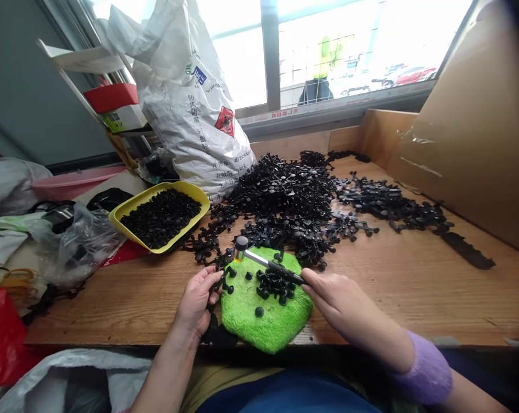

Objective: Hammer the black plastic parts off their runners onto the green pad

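My right hand [334, 295] is closed round the black handle of a small hammer [263, 261]; its head hangs over the left edge of a green fluffy cloth [263, 312]. My left hand [196, 301] pinches a black plastic sprue strip [218, 282] at the cloth's left edge, under the hammer head. Several loose black round parts [276, 284] lie on the cloth. Beyond it, a big heap of black plastic sprues [293, 201] covers the wooden table [392, 287].
A yellow tray [201, 198] filled with small black parts stands at the left. Behind it leans a large white sack [190, 97]. Plastic bags [70, 241] and clutter fill the left side. Cardboard [478, 126] walls the right. A window is at the back.
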Demonstrator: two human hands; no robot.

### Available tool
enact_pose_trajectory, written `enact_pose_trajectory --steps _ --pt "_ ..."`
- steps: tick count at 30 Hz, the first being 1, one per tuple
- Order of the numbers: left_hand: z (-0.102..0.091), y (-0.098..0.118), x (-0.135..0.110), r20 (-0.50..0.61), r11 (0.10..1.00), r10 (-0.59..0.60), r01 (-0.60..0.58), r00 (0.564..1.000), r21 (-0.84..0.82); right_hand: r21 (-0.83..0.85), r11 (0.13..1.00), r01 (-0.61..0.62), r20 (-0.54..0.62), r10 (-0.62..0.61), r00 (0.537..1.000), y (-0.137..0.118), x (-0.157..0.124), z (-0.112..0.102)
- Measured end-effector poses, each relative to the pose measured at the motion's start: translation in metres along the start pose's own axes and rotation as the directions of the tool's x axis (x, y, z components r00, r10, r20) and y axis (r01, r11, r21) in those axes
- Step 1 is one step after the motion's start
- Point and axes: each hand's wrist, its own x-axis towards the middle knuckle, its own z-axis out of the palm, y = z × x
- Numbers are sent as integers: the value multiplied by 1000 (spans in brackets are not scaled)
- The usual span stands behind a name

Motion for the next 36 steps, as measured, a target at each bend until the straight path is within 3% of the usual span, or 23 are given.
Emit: enact_pose_trajectory --steps 5,13,28,36 --pt "0 1 0 -3 999 -33 33 999 36 -70 998 -4 50 7 999 -4 5 -3" --pt "-6 0 0 -42 992 1 -6 999 -124 -80 997 -19 17 21 1000 -1 7 -5" --pt "0 2 3 -43 984 105 -98 994 146 -24 999 -24 56 26 998 9 -1 3" --pt "-4 11 5 -13 950 69 -61 998 305 1 1000 17 26 -17 1000 0 6 -2"
